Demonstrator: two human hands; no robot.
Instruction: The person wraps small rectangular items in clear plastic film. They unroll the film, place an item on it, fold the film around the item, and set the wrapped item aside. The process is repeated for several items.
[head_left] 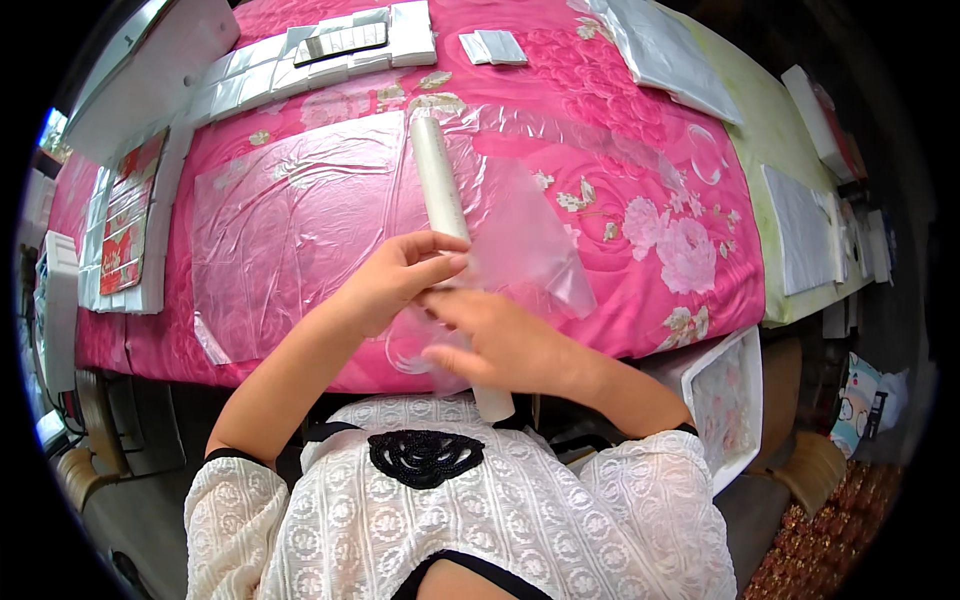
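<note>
A long pale roll point(440, 180) lies across clear plastic film point(300, 190) spread on the bed, its near end reaching my waist. My left hand point(405, 275) is over the middle of the roll, index finger and thumb close together; whatever they pinch, if anything, is hidden. Just below it, my right hand point(490, 340) crosses over the roll with fingers stretched to the left and thumb apart. Some loose clear film shows around its fingers. To the right of the roll, a crumpled flap of frosted film point(535, 240) lies on the cover.
Stacks of white folded packets point(245, 85) line the far left, with a phone point(340, 43) on top. A red card point(132, 210) rests on more packets. Folded plastic sheets point(665, 55) lie far right. A white bin point(725, 400) stands at the near right.
</note>
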